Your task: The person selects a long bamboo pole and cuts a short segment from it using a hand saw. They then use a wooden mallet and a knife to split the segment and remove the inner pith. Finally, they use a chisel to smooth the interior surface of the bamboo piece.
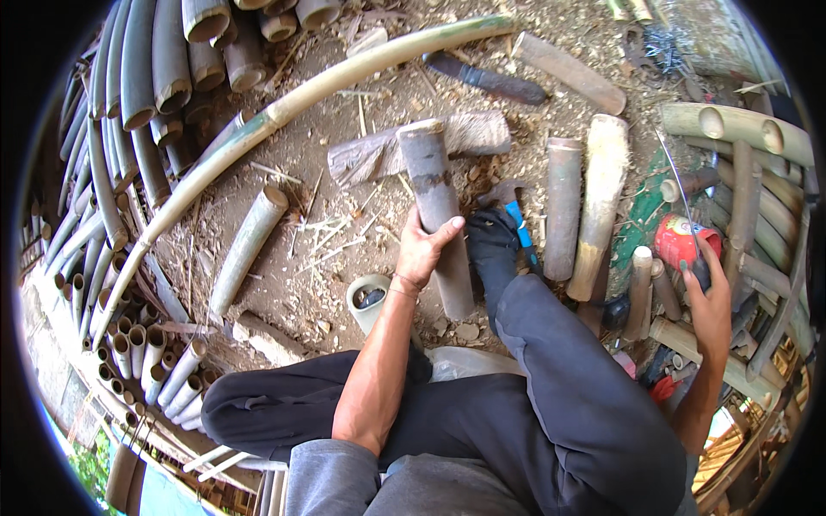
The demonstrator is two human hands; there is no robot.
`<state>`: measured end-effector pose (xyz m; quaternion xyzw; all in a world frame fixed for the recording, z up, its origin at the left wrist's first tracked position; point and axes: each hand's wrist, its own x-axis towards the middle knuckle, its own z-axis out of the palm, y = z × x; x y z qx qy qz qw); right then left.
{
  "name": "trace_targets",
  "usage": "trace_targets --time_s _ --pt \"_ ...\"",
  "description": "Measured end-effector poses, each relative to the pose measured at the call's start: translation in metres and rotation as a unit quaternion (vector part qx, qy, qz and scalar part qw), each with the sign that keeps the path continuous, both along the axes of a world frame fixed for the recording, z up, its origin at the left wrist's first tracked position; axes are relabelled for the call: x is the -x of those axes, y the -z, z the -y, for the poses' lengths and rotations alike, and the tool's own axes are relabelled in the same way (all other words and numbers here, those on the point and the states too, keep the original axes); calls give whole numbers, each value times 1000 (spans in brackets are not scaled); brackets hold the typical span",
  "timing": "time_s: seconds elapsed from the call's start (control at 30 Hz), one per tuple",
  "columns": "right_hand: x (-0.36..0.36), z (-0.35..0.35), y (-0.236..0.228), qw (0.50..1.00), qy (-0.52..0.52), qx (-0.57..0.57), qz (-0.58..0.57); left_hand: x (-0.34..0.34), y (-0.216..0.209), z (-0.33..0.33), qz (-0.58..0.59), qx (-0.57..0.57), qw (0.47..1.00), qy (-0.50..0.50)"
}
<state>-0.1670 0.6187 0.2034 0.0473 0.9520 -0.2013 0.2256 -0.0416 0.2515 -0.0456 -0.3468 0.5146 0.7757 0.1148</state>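
Grey bamboo fills the left hand (422, 252) on my feed: its thumb lies across the front of a thick tube (433, 185) and the fingers go round the far side, so the grip is clamped on it. I see this tube near the middle of my view, tilted, its upper end crossing over a wooden block (370, 162); I cannot tell whether the two touch.

Taking the left hand as the clock's centre, the right hand (712, 297) is well apart, just past three. It is closed on the dark handle of a long thin knife (701, 273), whose blade points toward eleven. A red tin (667, 244) sits right beside that hand.

Nearer in, at three, I have a dark-covered foot (492, 245) just beside the tube, with a blue-handled tool (520, 225) next to it. Between two and three lie a grey-brown tube (564, 211) and a pale scraped one (602, 193), side by side. At one rests a dark sheath-like object (486, 77).

Toward eight stands an open cup (354, 297) with something dark inside. A short tube (248, 249) lies at nine. Farther out, a long curved pole (271, 113) sweeps from nearly nine round to one, and stacked bamboo (142, 69) crowds ten.
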Motion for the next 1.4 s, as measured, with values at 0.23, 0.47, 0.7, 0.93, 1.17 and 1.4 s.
trace_targets --time_s 0.23,0.47,0.7,0.93,1.17,1.4 --pt "-87 -90 -105 990 40 -128 -43 20 2 6 -49 -58 996 -41" --pt "-153 -79 -114 977 212 -32 13 24 12 -5 -68 -86 991 -74" --pt "-207 -100 -88 982 106 150 -39 24 15 -4 -49 82 989 -112" --pt "-258 -106 -91 987 103 88 -89 32 22 8 -37 -6 999 -10" --pt "-276 -116 -57 973 189 71 -110 29 30 3 -67 -35 997 -27" --pt "-268 -120 -13 960 240 60 -128 31 29 -12 -17 59 998 -13"
